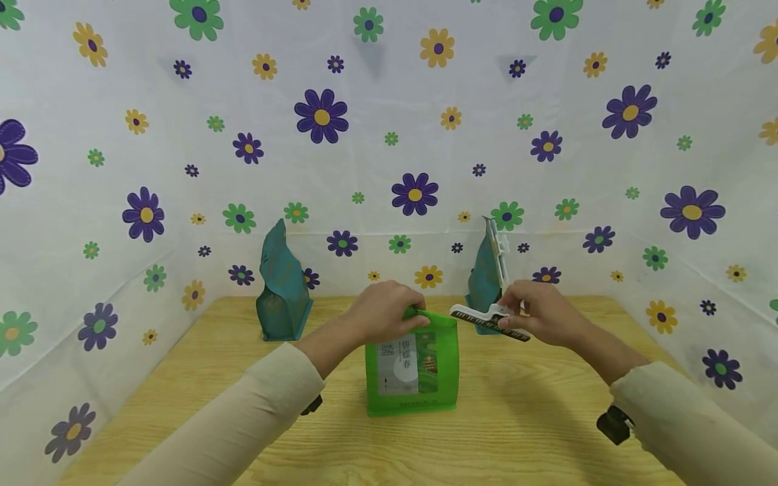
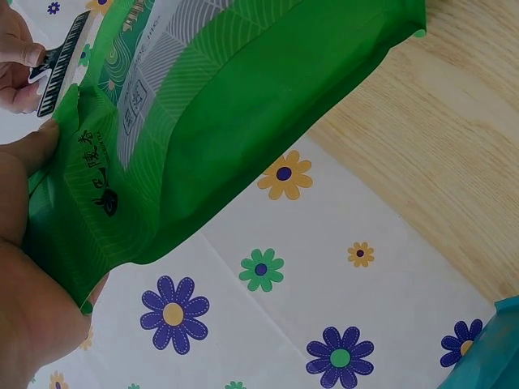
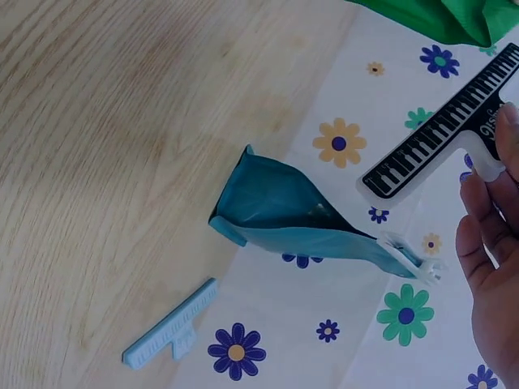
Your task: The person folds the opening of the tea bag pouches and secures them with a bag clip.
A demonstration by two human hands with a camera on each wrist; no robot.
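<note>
A green tea bag (image 1: 446,368) with a printed label stands upright at the middle of the table. My left hand (image 1: 389,312) grips its top edge, fingers and thumb pinching the folded film; the left wrist view shows the thumb over the green bag (image 2: 211,154). To the right of that top edge, my right hand (image 1: 537,312) holds a bag clip (image 1: 486,320) by its handle. The bag clip (image 3: 442,126) has a black-and-white piano-key pattern along its bar, and its far end points toward the green bag.
Behind, a teal bag (image 1: 282,297) stands at the left and another teal bag (image 1: 483,277) at the right. A white clip (image 3: 409,255) sits on the right one's top. A pale blue clip (image 3: 170,324) lies on the wooden table (image 3: 122,162). Flowered cloth (image 1: 389,162) walls the back and sides.
</note>
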